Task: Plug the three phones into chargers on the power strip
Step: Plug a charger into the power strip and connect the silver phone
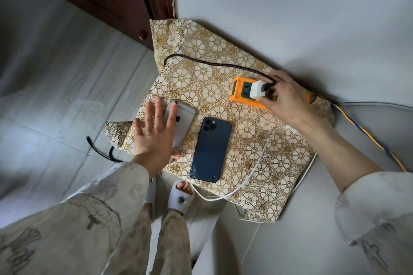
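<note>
Right hand [280, 96] pinches white charger [257, 90] seated in orange power strip [240, 92]. Left hand [154, 134], fingers spread flat, rests over silver phone [182, 123] beside dark blue phone [211, 149] on worktop [223, 69].

A cream cloth with a gold flower pattern [223, 78] carries an orange plastic power strip [240, 94] far right, a white charger block [257, 90], a dark blue glass-backed phone [211, 149] and a silver phone [182, 123] to the left.

Bare patterned cloth [201, 69] lies open at 12 o'clock of the dark phone [211, 149]. A black cable [214, 65] crosses it, and a white cable [257, 163] blocks the 3 o'clock side.
</note>
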`<move>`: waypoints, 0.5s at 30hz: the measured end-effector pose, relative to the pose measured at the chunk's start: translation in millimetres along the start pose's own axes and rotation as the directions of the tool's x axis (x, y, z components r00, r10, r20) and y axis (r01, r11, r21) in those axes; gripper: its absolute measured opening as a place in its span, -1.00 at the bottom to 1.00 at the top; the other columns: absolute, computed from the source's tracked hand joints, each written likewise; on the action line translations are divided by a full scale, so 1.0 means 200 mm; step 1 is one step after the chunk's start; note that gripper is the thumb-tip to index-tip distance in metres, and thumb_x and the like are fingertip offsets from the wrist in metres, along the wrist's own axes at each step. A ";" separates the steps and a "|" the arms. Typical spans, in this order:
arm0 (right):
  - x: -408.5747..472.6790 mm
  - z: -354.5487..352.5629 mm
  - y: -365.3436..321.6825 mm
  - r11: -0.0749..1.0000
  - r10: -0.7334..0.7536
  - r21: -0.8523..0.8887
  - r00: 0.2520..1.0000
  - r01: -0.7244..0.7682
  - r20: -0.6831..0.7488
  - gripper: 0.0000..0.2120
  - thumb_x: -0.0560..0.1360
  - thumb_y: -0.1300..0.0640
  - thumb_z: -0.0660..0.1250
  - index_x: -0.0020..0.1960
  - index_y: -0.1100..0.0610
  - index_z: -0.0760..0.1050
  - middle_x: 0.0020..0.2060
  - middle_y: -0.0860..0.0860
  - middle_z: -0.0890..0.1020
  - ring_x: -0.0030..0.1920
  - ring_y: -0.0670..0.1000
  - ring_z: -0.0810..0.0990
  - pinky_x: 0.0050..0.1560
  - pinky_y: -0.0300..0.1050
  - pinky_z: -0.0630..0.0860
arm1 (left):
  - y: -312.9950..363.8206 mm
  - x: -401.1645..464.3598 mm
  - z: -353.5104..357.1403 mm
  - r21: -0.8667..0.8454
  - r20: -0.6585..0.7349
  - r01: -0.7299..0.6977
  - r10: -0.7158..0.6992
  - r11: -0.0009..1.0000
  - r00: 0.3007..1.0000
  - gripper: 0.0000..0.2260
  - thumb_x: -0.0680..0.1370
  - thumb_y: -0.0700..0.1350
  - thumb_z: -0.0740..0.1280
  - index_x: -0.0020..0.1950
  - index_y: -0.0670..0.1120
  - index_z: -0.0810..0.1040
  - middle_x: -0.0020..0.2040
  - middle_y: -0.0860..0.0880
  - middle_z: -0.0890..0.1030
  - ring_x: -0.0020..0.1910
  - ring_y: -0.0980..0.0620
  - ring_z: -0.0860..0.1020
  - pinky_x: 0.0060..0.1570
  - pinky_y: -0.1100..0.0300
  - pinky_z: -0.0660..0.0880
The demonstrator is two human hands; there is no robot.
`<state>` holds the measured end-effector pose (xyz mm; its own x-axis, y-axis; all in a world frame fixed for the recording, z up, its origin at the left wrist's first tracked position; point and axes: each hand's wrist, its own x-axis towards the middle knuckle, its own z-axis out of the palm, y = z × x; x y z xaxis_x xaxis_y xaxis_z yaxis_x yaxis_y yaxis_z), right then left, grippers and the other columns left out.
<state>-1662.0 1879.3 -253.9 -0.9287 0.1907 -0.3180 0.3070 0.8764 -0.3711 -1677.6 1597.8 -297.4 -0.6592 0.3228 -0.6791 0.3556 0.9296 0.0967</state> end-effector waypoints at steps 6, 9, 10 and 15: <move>0.04 -0.04 -0.01 0.995 -0.067 -0.076 0.996 0.072 0.062 -0.60 0.38 0.20 0.44 0.17 0.32 0.51 0.14 0.12 0.54 0.07 0.09 0.56 0.06 -0.32 0.32 | 0.00 0.00 0.00 0.003 -0.004 0.002 -0.002 1.000 1.000 0.17 0.27 0.20 0.44 0.38 -0.03 -0.50 0.46 -0.16 -0.43 0.45 -0.19 -0.35 0.44 -0.23 -0.08; 0.06 -0.06 -0.02 0.994 -0.057 -0.090 0.992 0.068 0.111 -0.61 0.37 0.20 0.44 0.16 0.30 0.52 0.11 0.10 0.54 0.03 0.09 0.55 -0.04 -0.28 0.35 | 0.01 -0.01 -0.01 -0.004 0.007 -0.002 0.002 1.000 1.000 0.17 0.28 0.19 0.43 0.37 -0.03 -0.52 0.44 -0.16 -0.45 0.44 -0.19 -0.36 0.43 -0.23 -0.10; 0.07 -0.06 -0.03 0.992 -0.061 -0.105 0.991 0.074 0.120 -0.62 0.38 0.19 0.43 0.15 0.28 0.52 0.10 0.09 0.54 0.02 0.08 0.55 -0.07 -0.29 0.33 | 0.01 -0.01 -0.01 -0.011 0.005 0.000 0.000 1.000 1.000 0.16 0.28 0.18 0.44 0.36 -0.03 -0.52 0.43 -0.16 -0.46 0.44 -0.19 -0.37 0.43 -0.23 -0.11; 0.07 -0.05 -0.04 0.984 -0.061 -0.155 0.981 0.090 0.182 -0.56 0.40 0.12 0.42 0.22 0.25 0.48 0.22 0.03 0.49 0.14 0.03 0.52 0.05 -0.37 0.23 | 0.01 -0.02 -0.02 -0.021 0.009 0.002 -0.002 1.000 1.000 0.14 0.30 0.18 0.42 0.36 -0.04 -0.52 0.45 -0.17 -0.43 0.45 -0.20 -0.35 0.44 -0.23 -0.10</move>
<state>-1680.0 1879.9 -246.8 -0.8923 0.0528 -0.4484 0.1860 0.9479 -0.2585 -1677.0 1599.4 -291.0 -0.6539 0.3194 -0.6859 0.3401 0.9339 0.1106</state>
